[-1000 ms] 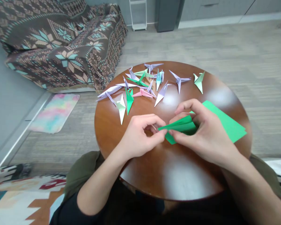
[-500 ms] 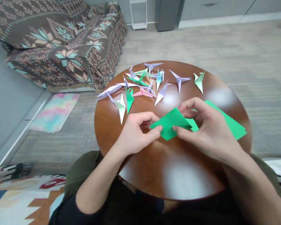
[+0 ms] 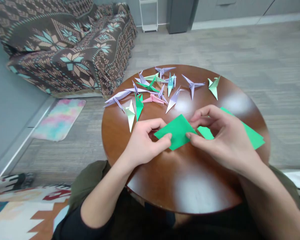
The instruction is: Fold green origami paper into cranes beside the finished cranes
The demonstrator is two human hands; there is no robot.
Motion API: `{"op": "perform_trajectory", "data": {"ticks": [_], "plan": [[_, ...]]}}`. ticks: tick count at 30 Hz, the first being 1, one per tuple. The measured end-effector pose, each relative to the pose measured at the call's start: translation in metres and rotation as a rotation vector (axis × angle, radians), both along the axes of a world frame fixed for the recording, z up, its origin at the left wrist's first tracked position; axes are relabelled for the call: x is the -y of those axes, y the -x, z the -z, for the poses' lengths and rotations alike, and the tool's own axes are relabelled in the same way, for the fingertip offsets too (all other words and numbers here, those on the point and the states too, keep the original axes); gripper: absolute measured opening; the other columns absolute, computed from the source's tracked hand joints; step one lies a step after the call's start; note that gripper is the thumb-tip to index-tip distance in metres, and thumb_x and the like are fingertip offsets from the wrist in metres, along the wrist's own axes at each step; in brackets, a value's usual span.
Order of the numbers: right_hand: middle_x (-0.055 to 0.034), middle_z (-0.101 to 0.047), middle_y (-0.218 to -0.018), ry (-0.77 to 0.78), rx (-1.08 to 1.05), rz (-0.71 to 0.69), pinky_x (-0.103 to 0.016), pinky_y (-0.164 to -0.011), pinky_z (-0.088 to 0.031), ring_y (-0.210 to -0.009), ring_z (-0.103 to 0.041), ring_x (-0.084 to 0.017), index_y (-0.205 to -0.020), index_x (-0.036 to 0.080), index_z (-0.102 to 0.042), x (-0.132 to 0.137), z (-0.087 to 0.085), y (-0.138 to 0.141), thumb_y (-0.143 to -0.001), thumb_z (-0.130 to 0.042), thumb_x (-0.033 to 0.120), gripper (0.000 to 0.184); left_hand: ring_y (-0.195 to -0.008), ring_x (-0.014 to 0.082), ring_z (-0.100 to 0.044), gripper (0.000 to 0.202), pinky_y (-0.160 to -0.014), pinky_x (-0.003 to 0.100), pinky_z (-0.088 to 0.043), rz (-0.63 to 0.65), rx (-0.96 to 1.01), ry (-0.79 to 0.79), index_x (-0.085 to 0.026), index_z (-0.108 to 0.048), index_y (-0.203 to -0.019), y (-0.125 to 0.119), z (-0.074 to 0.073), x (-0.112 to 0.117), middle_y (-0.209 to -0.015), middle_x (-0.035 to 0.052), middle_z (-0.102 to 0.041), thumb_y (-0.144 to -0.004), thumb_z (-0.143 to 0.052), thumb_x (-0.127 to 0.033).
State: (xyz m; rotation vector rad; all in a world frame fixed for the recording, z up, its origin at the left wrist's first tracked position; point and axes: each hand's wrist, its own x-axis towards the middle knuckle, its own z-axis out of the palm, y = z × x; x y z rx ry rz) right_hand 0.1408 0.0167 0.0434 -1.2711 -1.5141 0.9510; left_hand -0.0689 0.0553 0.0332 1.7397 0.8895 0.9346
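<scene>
A folded green paper square [image 3: 176,130] lies just above the round wooden table [image 3: 165,173], held at both sides. My left hand [image 3: 143,143] pinches its left corner between thumb and fingers. My right hand [image 3: 223,140] pinches its right corner, with the fingers curled over the paper. Under my right hand lies a stack of flat green sheets [image 3: 250,135].
Several folded paper cranes [image 3: 152,88] in purple, green, pink and teal are spread over the table's far half, one pale green crane [image 3: 213,86] at the far right. A patterned sofa [image 3: 65,43] stands at the back left, a pastel mat [image 3: 58,118] on the floor.
The green paper was a narrow pinched fold; it has been spread into a flat diamond and shifted left. Both hands keep their grip on it.
</scene>
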Motion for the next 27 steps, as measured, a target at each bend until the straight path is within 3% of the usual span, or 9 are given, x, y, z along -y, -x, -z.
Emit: {"op": "perform_trajectory", "data": {"ticks": [11, 18, 27], "plan": [[0.0018, -0.069, -0.086, -0.096, 0.043, -0.055, -0.024, -0.065, -0.056, -0.077, -0.067, -0.015, -0.094, 0.025, -0.062, 0.007, -0.001, 0.011, -0.077, -0.075, 0.006, 0.029, -0.056, 0.009, -0.046, 0.011, -0.052, 0.023, -0.034, 0.016, -0.034, -0.028, -0.011, -0.069, -0.069, -0.007, 0.003, 0.008, -0.064, -0.0005, -0.06, -0.078, -0.068, -0.018], [0.0022, -0.07, -0.089, -0.104, 0.063, -0.02, -0.025, -0.076, -0.058, -0.084, -0.069, -0.015, -0.092, 0.025, -0.065, 0.004, 0.002, 0.002, -0.077, -0.074, 0.006, 0.025, -0.059, 0.012, -0.053, 0.013, -0.055, 0.023, -0.041, 0.013, -0.013, 0.06, -0.013, -0.066, -0.066, -0.002, 0.003, 0.005, -0.065, 0.0008, -0.063, -0.076, -0.069, -0.021], [0.0018, -0.07, -0.084, -0.069, 0.021, 0.003, -0.026, -0.07, -0.056, -0.078, -0.068, -0.016, -0.086, 0.023, -0.066, -0.001, 0.002, -0.005, -0.074, -0.074, 0.005, 0.023, -0.057, 0.0109, -0.049, 0.016, -0.054, 0.023, -0.04, -0.014, -0.013, 0.058, -0.012, -0.066, -0.066, 0.003, 0.005, 0.0, -0.061, -0.0009, -0.057, -0.076, -0.07, -0.023]]}}
